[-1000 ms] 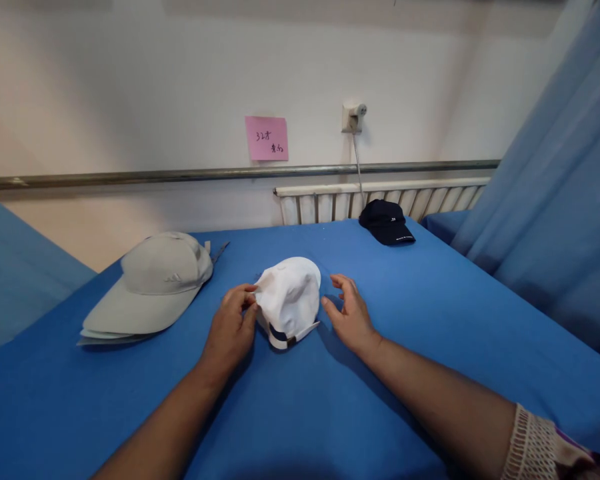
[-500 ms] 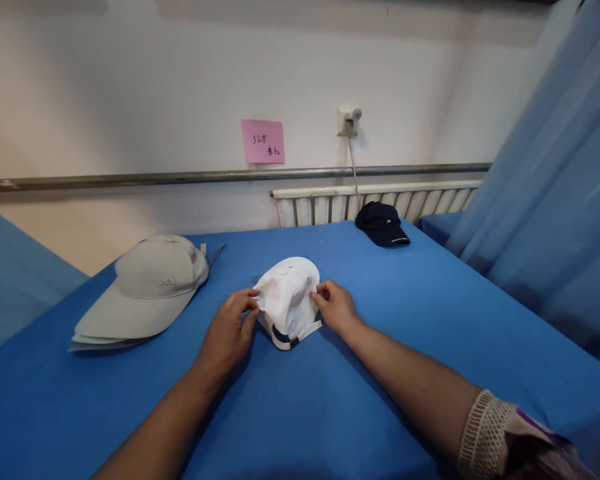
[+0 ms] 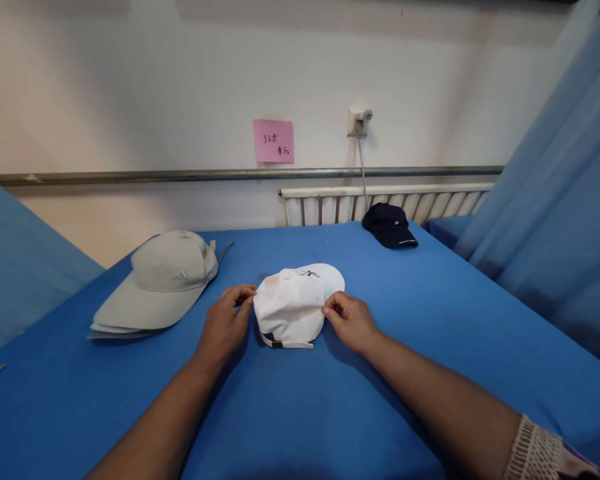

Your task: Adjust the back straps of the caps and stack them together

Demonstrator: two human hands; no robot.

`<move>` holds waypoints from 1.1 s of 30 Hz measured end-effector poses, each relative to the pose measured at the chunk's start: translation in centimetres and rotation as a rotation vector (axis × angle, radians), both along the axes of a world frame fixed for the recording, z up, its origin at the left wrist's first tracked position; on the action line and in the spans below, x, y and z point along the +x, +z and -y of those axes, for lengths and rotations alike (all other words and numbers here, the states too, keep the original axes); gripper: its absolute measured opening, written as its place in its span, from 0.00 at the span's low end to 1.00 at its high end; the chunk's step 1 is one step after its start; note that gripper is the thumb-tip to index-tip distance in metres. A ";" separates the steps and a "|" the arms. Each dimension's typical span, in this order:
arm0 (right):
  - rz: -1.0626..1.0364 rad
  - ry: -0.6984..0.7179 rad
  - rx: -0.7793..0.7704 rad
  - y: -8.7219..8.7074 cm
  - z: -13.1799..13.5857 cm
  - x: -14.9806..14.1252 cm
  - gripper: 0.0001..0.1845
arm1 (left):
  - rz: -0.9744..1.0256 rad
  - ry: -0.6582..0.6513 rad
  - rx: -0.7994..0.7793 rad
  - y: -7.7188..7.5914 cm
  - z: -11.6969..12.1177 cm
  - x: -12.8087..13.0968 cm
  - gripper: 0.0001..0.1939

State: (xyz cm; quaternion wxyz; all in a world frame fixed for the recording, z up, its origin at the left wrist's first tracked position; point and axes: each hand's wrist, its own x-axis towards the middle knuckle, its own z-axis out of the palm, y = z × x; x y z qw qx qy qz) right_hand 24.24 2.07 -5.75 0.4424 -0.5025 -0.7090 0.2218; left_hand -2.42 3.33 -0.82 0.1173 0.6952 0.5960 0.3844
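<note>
Brim [image 3: 333,277] of the white cap [image 3: 287,307] is pointed away from the person and to the right, with a dark mark [image 3: 307,273] seen near where it meets the crown. The long axis is run slantwise, from the strap [image 3: 293,345] at the near side up to the far right. The crown is turned upward and creased, and the cap is rested on the blue cloth [image 3: 300,413], at about the middle of the view.

The white cap is placed between the two hands. To the right of the left hand [image 3: 226,325] it is found, its left edge being met by the fingertips; the thumb and forefinger are brought close together there, as in a light pinch. To the left of the right hand [image 3: 353,325] it is also found, its side being pinched between thumb and bent fingers, just below the brim.

At the left, a grey cap [image 3: 173,263] is laid over other brims [image 3: 125,333], its own brim turned toward the near left. Near the radiator [image 3: 330,208], a dark cap [image 3: 389,225] is set well apart. On the wall, a pink note [image 3: 273,141] is stuck.
</note>
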 end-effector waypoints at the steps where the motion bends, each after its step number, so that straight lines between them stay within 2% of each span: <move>1: 0.011 0.008 -0.024 -0.1 0.0 -0.1 0.07 | 0.037 0.003 -0.032 0.0 0.1 0.2 0.15; 3: 0.019 0.025 -0.038 -0.1 0.0 -0.2 0.07 | 0.104 0.022 -0.072 0.1 0.5 0.6 0.19; 6: 0.008 0.043 -0.038 0.1 0.0 -0.2 0.07 | 0.158 0.013 -0.050 0.6 0.9 1.1 0.22; 13: 0.003 0.094 -0.016 0.2 0.3 -0.3 0.08 | -0.011 -0.085 -0.007 1.3 1.2 1.5 0.15; 17: 0.031 0.112 0.005 0.3 0.5 -0.4 0.08 | 0.001 -0.061 0.033 1.1 1.2 1.2 0.12; 21: 0.099 0.124 0.063 0.6 0.9 -0.4 0.07 | 0.050 0.035 0.112 1.0 0.9 0.9 0.11; 23: 0.112 0.102 0.072 0.6 1.0 -0.5 0.07 | 0.069 0.094 0.074 1.3 0.8 0.7 0.13; 26: 0.096 0.022 0.067 0.5 1.0 -0.5 0.07 | 0.048 0.151 -0.104 2.1 1.0 0.1 0.18; 30: 0.073 -0.118 0.066 0.2 0.3 0.0 0.06 | -0.090 0.126 -0.280 2.7 1.4 -0.6 0.22; 33: 0.079 -0.203 -0.030 0.0 -0.3 0.7 0.07 | -0.122 0.072 -0.315 2.3 1.6 -0.3 0.17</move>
